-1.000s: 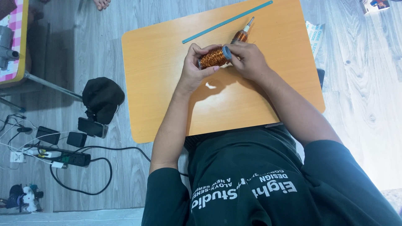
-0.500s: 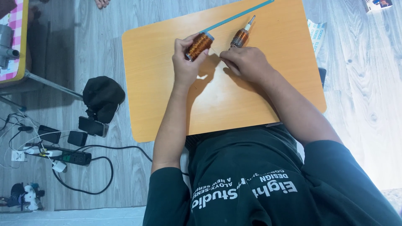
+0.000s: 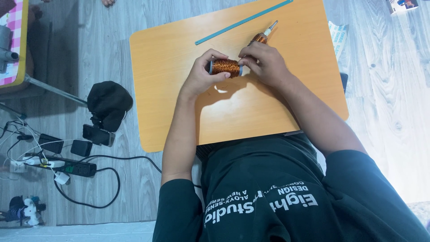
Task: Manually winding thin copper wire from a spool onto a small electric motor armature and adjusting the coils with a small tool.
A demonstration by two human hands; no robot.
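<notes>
A copper-wire spool (image 3: 225, 67) is gripped by the left hand (image 3: 200, 76) and pinched by the right hand (image 3: 265, 64) above the orange tabletop (image 3: 170, 58). A teal strip (image 3: 243, 21) is laid along its far edge. Grey plank flooring (image 3: 389, 89) is seen around it.

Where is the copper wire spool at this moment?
In the head view, the copper wire spool is above the orange table, held between left hand and right hand.

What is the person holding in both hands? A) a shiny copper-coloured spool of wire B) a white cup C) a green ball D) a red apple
A: the left hand and the right hand grip the two ends of a copper-coloured spool of wire above the orange table.
</notes>
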